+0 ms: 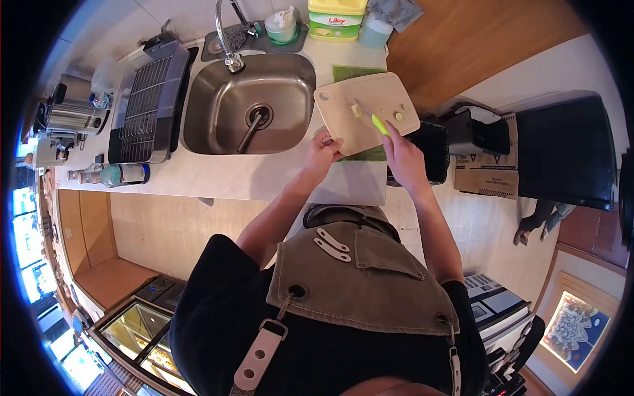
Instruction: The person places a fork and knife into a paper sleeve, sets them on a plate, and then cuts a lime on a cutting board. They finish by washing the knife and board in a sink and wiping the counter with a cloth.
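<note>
My left hand grips the near-left edge of a cream cutting board, its fingers curled at the rim. In my right hand is a small knife with a bright green handle, its blade lying low over the board. A pale green cut piece sits beside the blade tip. Toward the right end of the board lie a small round slice and a smaller bit. The board's right end reaches past the counter edge, over a black bin.
A green cloth shows beneath the board. Left of it is a steel sink with a faucet, then a dish rack. A yellow Liby tub stands behind. Cardboard rests right of the bin.
</note>
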